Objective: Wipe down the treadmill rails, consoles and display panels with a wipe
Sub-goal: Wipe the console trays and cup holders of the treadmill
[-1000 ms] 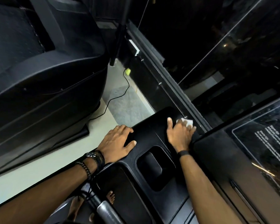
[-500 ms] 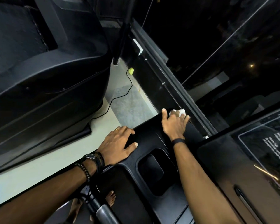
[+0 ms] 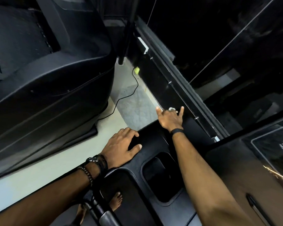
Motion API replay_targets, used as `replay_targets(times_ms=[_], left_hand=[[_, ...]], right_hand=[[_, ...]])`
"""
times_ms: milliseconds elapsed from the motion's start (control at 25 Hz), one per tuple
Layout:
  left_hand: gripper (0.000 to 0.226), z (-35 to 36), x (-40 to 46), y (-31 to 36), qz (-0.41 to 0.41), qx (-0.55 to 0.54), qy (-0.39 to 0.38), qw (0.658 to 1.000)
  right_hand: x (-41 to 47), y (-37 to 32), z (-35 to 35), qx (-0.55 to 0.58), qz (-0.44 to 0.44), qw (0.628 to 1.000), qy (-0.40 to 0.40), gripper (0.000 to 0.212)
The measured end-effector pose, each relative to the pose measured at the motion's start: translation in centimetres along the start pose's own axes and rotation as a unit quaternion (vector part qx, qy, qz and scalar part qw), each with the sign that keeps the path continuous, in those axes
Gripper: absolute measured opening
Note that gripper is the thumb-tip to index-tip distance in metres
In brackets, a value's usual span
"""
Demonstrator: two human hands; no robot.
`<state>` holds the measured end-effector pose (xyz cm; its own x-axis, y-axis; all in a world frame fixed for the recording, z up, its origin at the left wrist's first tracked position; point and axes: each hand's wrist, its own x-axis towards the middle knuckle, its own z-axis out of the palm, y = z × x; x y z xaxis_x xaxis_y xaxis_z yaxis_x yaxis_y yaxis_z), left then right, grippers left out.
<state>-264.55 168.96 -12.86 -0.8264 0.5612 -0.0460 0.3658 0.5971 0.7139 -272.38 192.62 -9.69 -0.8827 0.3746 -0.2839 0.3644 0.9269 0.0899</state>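
Console (image 3: pixel 153 160): lower centre, left hand (image 3: pixel 121 149) on its left edge; right hand (image 3: pixel 170 118) at its far end; display panel (image 3: pixel 271 154) right; neighbouring machine (image 3: pixel 47 79) upper left.

Gym floor, cardio row. Black moulded treadmill console (image 3: pixel 153 144) with recessed holder pocket (image 3: pixel 162 176) close below camera. Glossy display panel (image 3: pixel 274 154) at right. Second black machine (image 3: pixel 47 82) just beside, at left. Pale floor (image 3: pixel 39 173) between, power cable (image 3: pixel 129 95) trailing across.

Black treadmill console (image 3: pixel 155 141): left hand (image 3: pixel 121 148) rests flat on near edge. Pale floor (image 3: pixel 39 168) below: black cable (image 3: pixel 129 93) trails across, neighbouring black machine base (image 3: pixel 47 103) stands on it.
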Motion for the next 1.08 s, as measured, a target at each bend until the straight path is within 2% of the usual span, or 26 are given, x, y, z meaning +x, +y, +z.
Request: replay_targets(times_ms=[80,200,280,360,480,560,640,720,800,840,920,960,1000,1080], left_hand=[[0.052,-0.2,0.0,0.1,-0.003,-0.004,-0.002,1.0],[0.041,0.0,0.0,0.0,-0.001,-0.008,0.004,1.0],[0.038,-0.1,0.2,-0.1,0.0,-0.01,0.007,1.0],[0.039,0.0,0.2,-0.1,-0.002,-0.015,0.004,1.0],[0.045,-0.1,0.3,-0.1,-0.013,-0.015,-0.003,1.0],[0.046,0.1,0.2,-0.1,-0.016,-0.016,-0.003,1.0],[0.043,0.1,0.3,-0.1,-0.014,-0.017,-0.002,1.0],[0.043,0.2,0.5,-0.1,-0.014,-0.022,-0.003,1.0],[0.047,0.1,0.4,-0.3,-0.018,-0.022,-0.003,1.0],[0.048,0.2,0.3,-0.3,-0.018,-0.024,-0.003,1.0],[0.046,0.2,0.1,-0.4,-0.028,-0.027,0.001,0.999],[0.043,0.2,0.1,-0.4,-0.033,-0.027,0.005,0.999],[0.039,0.3,0.1,-0.4,-0.033,-0.027,0.01,0.999],[0.034,0.4,0.4,-0.3,-0.03,-0.026,0.016,0.999]], right_hand=[[0.0,-1.1,0.0,0.018,-0.021,1.0,0.008,0.092],[-0.2,0.0,-0.7,0.069,0.026,0.99,0.122,0.086],[-0.3,0.9,-0.9,0.035,0.052,0.995,0.075,0.082],[-0.4,0.2,-0.7,0.002,0.02,1.0,0.0,0.086],[-1.5,-1.1,-0.2,0.136,-0.059,0.986,-0.082,0.088],[-3.2,0.1,-0.2,0.256,-0.065,0.964,-0.012,0.086],[-4.2,1.7,-0.7,0.285,-0.01,0.956,0.07,0.08],[-4.9,1.8,-0.6,0.176,0.01,0.983,0.06,0.068],[-5.7,-0.1,0.5,0.111,-0.07,0.991,0.018,0.064],[-6.3,-0.6,1.2,0.117,-0.125,0.985,0.003,0.067],[-7.8,0.4,2.1,0.25,-0.184,0.95,-0.022,0.075],[-8.4,1.8,2.1,0.325,-0.179,0.929,-0.002,0.075],[-8.6,3.2,1.8,0.377,-0.154,0.912,0.046,0.072],[-8.4,4.5,1.0,0.374,-0.091,0.916,0.11,0.066]])
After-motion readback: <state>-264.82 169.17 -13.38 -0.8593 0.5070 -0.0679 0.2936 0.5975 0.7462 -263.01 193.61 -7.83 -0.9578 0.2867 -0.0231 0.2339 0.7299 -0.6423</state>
